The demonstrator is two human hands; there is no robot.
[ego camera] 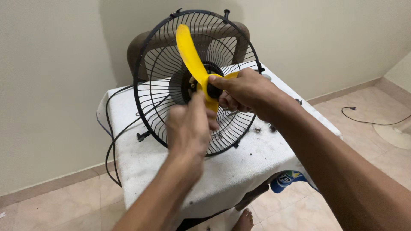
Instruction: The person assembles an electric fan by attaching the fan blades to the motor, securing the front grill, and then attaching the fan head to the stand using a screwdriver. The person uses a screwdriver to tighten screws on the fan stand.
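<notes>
A yellow fan blade (pixel 190 53) sits at the hub of a black wire fan guard (pixel 158 72) that stands upright on a white cloth-covered table (pixel 231 171). My right hand (pixel 246 90) grips the blade's hub area, its fingers around the black centre cap (pixel 213 90). My left hand (pixel 188 128) is raised in front of the guard, fingers closed on the lower part of the yellow blade. One blade points up; the others are hidden behind my hands.
A black power cord (pixel 110 141) hangs off the table's left side. Dark dirt specks (pixel 265 127) lie on the cloth. A brown chair back (pixel 136 51) stands behind the fan. On the tiled floor at right lie a white round base (pixel 396 134) and a cable. A bare foot (pixel 245 220) shows below.
</notes>
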